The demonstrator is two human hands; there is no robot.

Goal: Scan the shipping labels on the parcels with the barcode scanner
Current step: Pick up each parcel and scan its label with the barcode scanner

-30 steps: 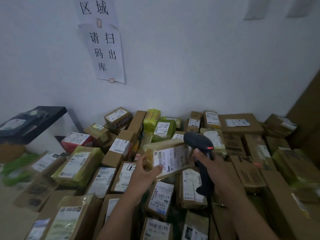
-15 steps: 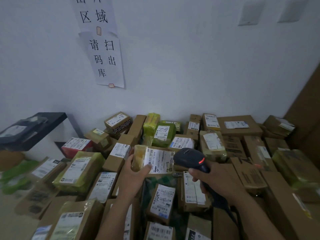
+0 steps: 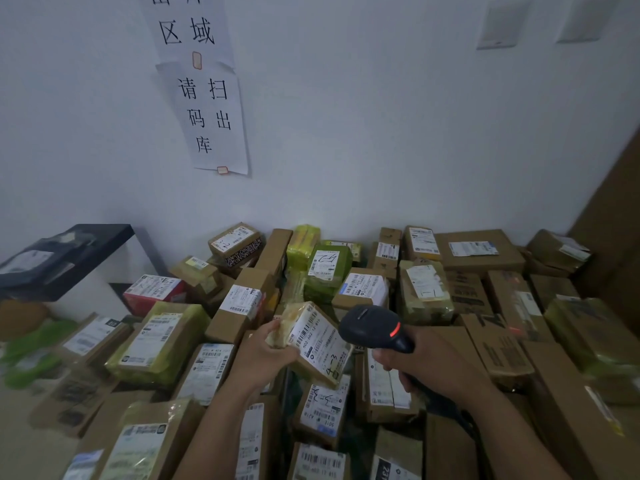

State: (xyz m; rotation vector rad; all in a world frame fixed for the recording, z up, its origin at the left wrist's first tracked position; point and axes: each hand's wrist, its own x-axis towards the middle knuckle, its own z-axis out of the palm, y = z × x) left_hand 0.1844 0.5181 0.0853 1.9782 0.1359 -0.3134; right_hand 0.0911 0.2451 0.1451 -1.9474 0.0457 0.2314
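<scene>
Left hand (image 3: 263, 358) is gripping a small taped parcel (image 3: 311, 341) above piled boxes (image 3: 481, 252), while right hand (image 3: 433, 368) is clutching the scanner (image 3: 375, 329).

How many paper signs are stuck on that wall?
2: an upper sign, cut off by the frame's top edge, and a lower sign directly beneath it. Others may hang out of view.

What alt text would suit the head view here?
Left hand holds a small labelled parcel up beside the black barcode scanner gripped in the right hand, above a wall-side heap of parcels.
</scene>
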